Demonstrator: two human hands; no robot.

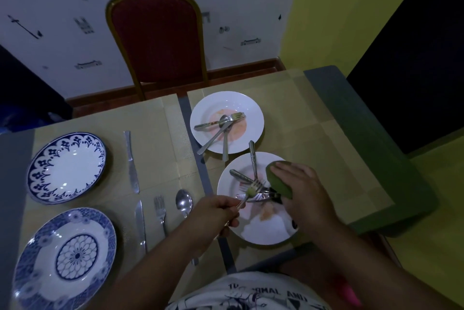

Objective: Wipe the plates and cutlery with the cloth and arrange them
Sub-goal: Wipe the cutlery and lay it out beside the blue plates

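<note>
My left hand [216, 216] is clenched round the handle of a fork [244, 200], pinching it low on the stem with the head lifted above the near white plate [266, 233]. There is a greenish bit on the fork's head. My right hand [301, 196] grasps the green cloth [276, 176], fingers laid over its top and the folded pad tucked under my palm. It sits over the right side of the same plate, just beside the fork's head.

Under both hands the near white plate is smeared with orange-pink and carries more cutlery: two handles [252, 159] fanning away from me and a knife blade [253, 199] lying across the middle.

Just beyond it, almost touching, is the far white plate [253, 108], also stained, with a second fork [221, 121] and two spoons [216, 139] crossed on it.

To my left, on the other mat [155, 154], cutlery lies in a row: a far knife [131, 161], a near knife [140, 224], a small fork [160, 211] and a spoon [184, 201]. Further left sit two blue patterned plates, one farther [66, 167] and one nearer [65, 257], both looking clean.

The bench [351, 133] shows grey-green at its right edge. A red chair [155, 35] with a gold frame stands at the far side.
</note>
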